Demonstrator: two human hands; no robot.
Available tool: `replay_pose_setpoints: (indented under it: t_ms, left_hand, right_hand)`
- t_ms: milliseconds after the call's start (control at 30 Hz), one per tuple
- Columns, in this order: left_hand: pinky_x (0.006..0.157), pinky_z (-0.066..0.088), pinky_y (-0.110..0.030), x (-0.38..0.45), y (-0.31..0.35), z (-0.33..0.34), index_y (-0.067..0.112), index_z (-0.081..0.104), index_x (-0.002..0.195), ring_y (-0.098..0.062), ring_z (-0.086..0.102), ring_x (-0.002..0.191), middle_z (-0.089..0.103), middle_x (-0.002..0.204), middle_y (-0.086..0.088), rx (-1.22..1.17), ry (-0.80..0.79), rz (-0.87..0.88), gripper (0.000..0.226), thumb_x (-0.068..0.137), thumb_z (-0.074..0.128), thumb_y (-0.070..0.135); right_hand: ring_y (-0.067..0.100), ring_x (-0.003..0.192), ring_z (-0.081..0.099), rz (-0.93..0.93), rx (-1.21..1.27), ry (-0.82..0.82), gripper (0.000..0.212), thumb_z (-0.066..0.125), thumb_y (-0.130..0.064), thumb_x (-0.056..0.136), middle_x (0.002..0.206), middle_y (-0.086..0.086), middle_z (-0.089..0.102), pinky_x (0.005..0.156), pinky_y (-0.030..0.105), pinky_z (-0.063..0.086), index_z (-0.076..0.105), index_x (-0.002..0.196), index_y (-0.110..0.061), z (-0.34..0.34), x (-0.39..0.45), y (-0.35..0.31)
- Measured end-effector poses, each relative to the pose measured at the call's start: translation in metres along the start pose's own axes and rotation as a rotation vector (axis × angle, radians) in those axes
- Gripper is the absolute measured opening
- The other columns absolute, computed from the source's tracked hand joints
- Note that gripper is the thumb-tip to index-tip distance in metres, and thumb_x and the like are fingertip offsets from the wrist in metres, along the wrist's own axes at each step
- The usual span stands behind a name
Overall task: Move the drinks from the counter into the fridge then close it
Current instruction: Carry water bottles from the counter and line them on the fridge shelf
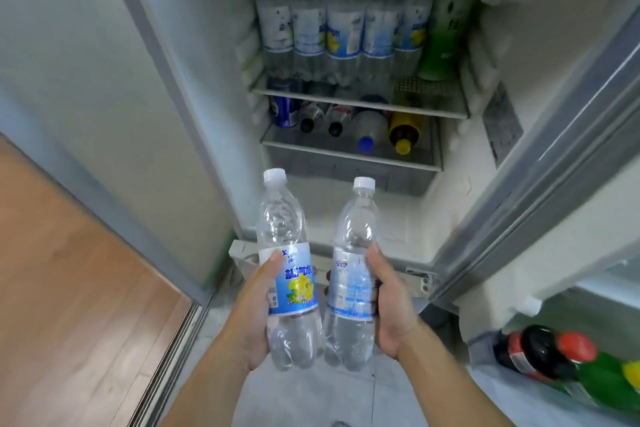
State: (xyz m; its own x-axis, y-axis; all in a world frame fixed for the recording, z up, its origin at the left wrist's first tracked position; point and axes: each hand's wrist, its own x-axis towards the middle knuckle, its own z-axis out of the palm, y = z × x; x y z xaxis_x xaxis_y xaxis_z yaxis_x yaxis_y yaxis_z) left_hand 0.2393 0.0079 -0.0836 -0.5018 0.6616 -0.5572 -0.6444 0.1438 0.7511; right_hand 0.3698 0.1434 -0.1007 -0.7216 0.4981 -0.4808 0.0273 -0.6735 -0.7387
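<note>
Head view: left hand [254, 314] grips a clear bottle with lemon label [289, 270], thumb across the label, fingers wrapped behind. Right hand [391, 308] grips a second clear bottle [351, 274], blue-white label, thumb up along its side. Both bottles upright, white caps on, side by side at lower centre of frame, nearly touching near their bases, held in front of the open fridge [446, 218].

Upper centre: top shelf [429, 102] carries a row of clear labelled bottles [343, 42] standing upright, with a green bottle [446, 38] at the row's right end. Below it, lower shelf [346, 154] holds a blue can [284, 111] and several bottles lying down, caps toward camera, including a yellow-capped bottle [403, 133].

Right edge: fridge door [568, 135] swung open; door rack at lower right holds a dark red-capped bottle [533, 354] and another green one.

Left: wooden floor [69, 288].
</note>
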Motion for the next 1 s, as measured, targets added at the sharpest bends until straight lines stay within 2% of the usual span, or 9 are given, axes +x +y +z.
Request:
replay_pose_setpoints:
  t_ms: [100, 200, 367, 433, 533, 733, 833, 933, 1000]
  left_hand:
    - [0.074, 0.057, -0.039, 0.023, 0.028, 0.016, 0.004, 0.066, 0.12, -0.031, 0.073, 0.086, 0.073, 0.104, -0.021, 0.011, -0.05, 0.052, 0.085, 0.058, 0.078, 0.06]
    - [0.075, 0.056, -0.04, 0.045, 0.06, 0.028, 0.006, 0.067, 0.118, -0.03, 0.073, 0.083, 0.073, 0.103, -0.019, 0.04, -0.096, 0.111, 0.088, 0.053, 0.081, 0.062]
    - [0.071, 0.058, -0.043, 0.075, 0.116, 0.042, 0.012, 0.064, 0.122, -0.034, 0.07, 0.087, 0.072, 0.108, -0.022, 0.07, -0.128, 0.249, 0.075, 0.063, 0.082, 0.054]
    - [0.071, 0.059, -0.042, 0.086, 0.142, 0.046, 0.023, 0.072, 0.106, -0.029, 0.072, 0.084, 0.075, 0.1, -0.013, 0.081, -0.132, 0.366, 0.056, 0.059, 0.08, 0.051]
    - [0.075, 0.06, -0.037, 0.107, 0.184, 0.054, 0.029, 0.066, 0.103, -0.019, 0.074, 0.087, 0.077, 0.098, -0.001, 0.201, -0.11, 0.564, 0.043, 0.065, 0.077, 0.045]
    - [0.079, 0.061, -0.037, 0.155, 0.256, 0.081, 0.012, 0.055, 0.125, -0.021, 0.07, 0.099, 0.07, 0.115, -0.007, 0.291, -0.01, 0.799, 0.049, 0.083, 0.077, 0.024]
    - [0.075, 0.058, -0.021, 0.172, 0.277, 0.092, 0.012, 0.054, 0.128, -0.012, 0.068, 0.102, 0.067, 0.118, -0.004, 0.337, -0.002, 0.91, 0.049, 0.085, 0.075, 0.02]
    - [0.088, 0.057, -0.03, 0.187, 0.287, 0.098, 0.009, 0.052, 0.129, -0.016, 0.066, 0.108, 0.065, 0.122, -0.008, 0.338, -0.038, 0.979, 0.049, 0.086, 0.074, 0.013]
    - [0.094, 0.055, -0.036, 0.195, 0.289, 0.103, 0.007, 0.051, 0.131, -0.019, 0.065, 0.111, 0.064, 0.124, -0.01, 0.322, -0.03, 0.984, 0.05, 0.086, 0.074, 0.013]
  right_hand:
    - [0.027, 0.074, 0.075, -0.074, 0.002, 0.043, 0.058, 0.072, -0.061, 0.057, 0.089, 0.017, 0.076, 0.062, 0.035, 0.06, 0.08, 0.088, -0.013, 0.003, 0.012, -0.026]
    - [0.026, 0.076, 0.074, -0.177, -0.002, 0.11, 0.058, 0.085, -0.037, 0.062, 0.094, 0.015, 0.076, 0.062, 0.035, 0.059, 0.07, 0.111, -0.009, 0.008, 0.022, -0.053]
    - [0.025, 0.081, 0.074, -0.382, -0.057, 0.219, 0.037, 0.081, -0.031, 0.067, 0.093, 0.01, 0.077, 0.068, 0.041, 0.061, 0.073, 0.101, -0.021, 0.026, 0.04, -0.102]
    - [0.024, 0.088, 0.073, -0.484, -0.089, 0.264, 0.046, 0.085, -0.028, 0.068, 0.101, 0.01, 0.076, 0.077, 0.042, 0.062, 0.07, 0.111, -0.017, 0.036, 0.051, -0.124]
    - [0.02, 0.094, 0.073, -0.637, -0.113, 0.298, 0.024, 0.079, -0.018, 0.08, 0.1, -0.001, 0.077, 0.085, 0.041, 0.06, 0.07, 0.099, -0.029, 0.056, 0.076, -0.159]
    - [0.022, 0.106, 0.068, -0.874, -0.183, 0.291, 0.031, 0.074, -0.009, 0.086, 0.109, 0.002, 0.072, 0.095, 0.041, 0.054, 0.061, 0.11, -0.026, 0.096, 0.129, -0.217]
    - [0.018, 0.106, 0.067, -0.928, -0.252, 0.29, 0.035, 0.075, -0.01, 0.085, 0.112, 0.002, 0.07, 0.093, 0.036, 0.054, 0.06, 0.114, -0.022, 0.109, 0.152, -0.229]
    - [0.019, 0.109, 0.066, -0.958, -0.301, 0.319, 0.046, 0.076, -0.011, 0.085, 0.117, 0.008, 0.068, 0.092, 0.033, 0.055, 0.055, 0.126, -0.01, 0.121, 0.173, -0.237]
    - [0.006, 0.101, 0.067, -0.991, -0.296, 0.343, 0.041, 0.076, -0.011, 0.085, 0.111, -0.002, 0.069, 0.082, 0.021, 0.055, 0.057, 0.121, -0.014, 0.131, 0.186, -0.24]
